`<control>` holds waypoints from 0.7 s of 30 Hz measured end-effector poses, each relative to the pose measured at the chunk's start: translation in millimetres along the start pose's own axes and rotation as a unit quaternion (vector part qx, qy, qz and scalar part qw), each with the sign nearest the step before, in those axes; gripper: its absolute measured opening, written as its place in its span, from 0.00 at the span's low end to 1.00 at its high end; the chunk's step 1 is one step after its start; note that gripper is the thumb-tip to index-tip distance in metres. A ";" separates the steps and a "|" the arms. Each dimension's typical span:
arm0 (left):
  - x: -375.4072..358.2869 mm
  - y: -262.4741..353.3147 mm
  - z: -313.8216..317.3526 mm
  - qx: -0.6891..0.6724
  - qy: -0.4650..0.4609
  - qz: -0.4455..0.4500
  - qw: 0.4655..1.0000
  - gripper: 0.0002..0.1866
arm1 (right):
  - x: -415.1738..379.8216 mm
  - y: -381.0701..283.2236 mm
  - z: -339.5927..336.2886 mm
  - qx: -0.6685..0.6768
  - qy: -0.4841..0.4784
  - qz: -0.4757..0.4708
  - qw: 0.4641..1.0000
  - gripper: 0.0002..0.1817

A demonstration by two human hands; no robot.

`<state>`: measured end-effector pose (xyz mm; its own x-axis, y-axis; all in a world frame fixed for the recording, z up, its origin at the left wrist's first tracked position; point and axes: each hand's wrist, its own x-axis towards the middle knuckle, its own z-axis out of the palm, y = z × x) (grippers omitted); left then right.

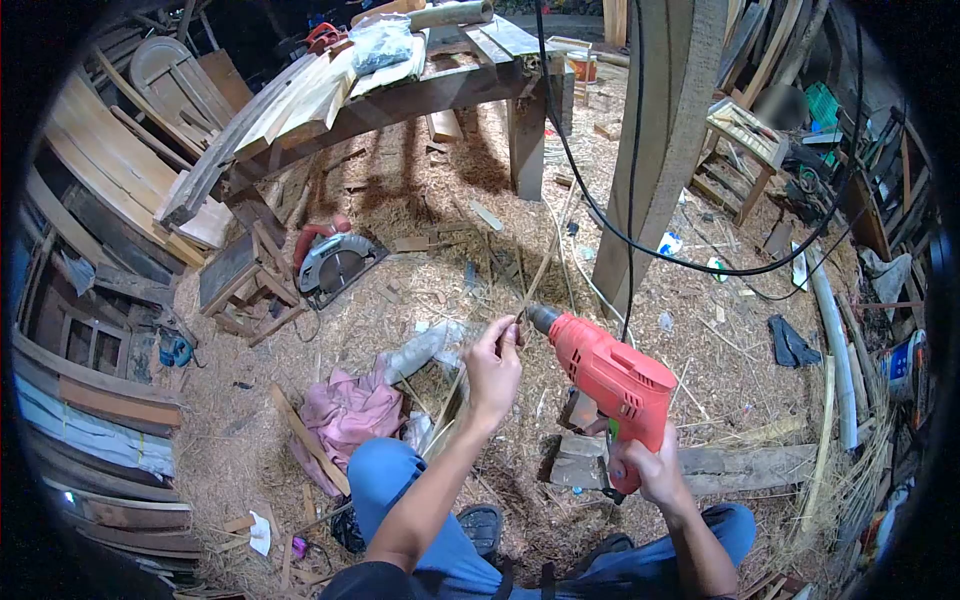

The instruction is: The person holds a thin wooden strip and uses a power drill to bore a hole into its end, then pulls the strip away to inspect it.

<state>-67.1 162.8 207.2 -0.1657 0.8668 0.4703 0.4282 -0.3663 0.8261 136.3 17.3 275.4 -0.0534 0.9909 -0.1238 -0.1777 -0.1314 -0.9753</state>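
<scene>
Both hands work nearer us than the wooden post (672, 140): our right hand (652, 468) is clamped round the red drill (612, 362), our left hand (492, 368) pinches what looks like a thin piece (519, 318) beside its chuck (544, 318). We should leave the trigger alone while fingertips are close. The drill's long axis runs crosswise, nose leftward and slightly away.

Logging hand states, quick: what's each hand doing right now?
Left hand: pinched closed in front of the red drill; what it holds, if anything, cannot be told.
Right hand: closed, holding the red drill.
</scene>
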 end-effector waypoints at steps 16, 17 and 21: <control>5.2 13.3 -14.7 -0.266 -0.099 -0.185 0.941 0.14 | 9.8 -9.1 -5.1 -0.037 0.047 -0.049 0.997 0.16; 4.3 13.4 -16.0 -0.274 -0.096 -0.177 0.941 0.13 | 8.6 -8.3 -4.2 -0.020 0.047 -0.047 0.998 0.16; 2.6 15.5 -16.7 -0.315 -0.072 -0.184 0.929 0.11 | 0.2 -7.2 -5.5 -0.029 0.031 -0.031 0.999 0.16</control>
<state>-75.7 153.7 226.4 -0.0580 0.9920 0.1119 -0.2448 -0.1228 0.9618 143.0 18.6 281.4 0.0164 0.9973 -0.0720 -0.1218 -0.0695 -0.9901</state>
